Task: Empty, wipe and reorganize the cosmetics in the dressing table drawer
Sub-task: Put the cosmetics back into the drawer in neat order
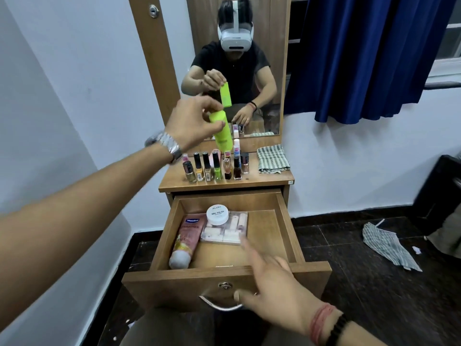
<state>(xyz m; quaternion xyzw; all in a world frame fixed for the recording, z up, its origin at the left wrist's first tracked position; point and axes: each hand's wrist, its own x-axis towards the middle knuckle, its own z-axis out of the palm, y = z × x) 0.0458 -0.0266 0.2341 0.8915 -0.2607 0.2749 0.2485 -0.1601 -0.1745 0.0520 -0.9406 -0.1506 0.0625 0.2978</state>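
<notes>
**Drawer half emptied, right hand next to reach in**

Fingers of the right hand [270, 275] were spread and empty over the front edge of the open drawer [287, 236], index pointing toward 11 o'clock. Just beyond that fingertip lay the clear plastic case [224, 232], with the white nail polish jar [217, 215] on its far left corner. At the case's 9 o'clock lay the pink Vaseline tube [187, 239], long axis running near to far, cap toward the person. All three sat nearer the right hand, so I judged it the one to lift them.

Farther off, the left hand [193, 123] was clamped around the top of the green bottle [222, 132], held upright above the row of nail polish bottles [215, 167] on the tabletop. At 3 o'clock from the row lay the folded checked cloth [273, 159].
</notes>
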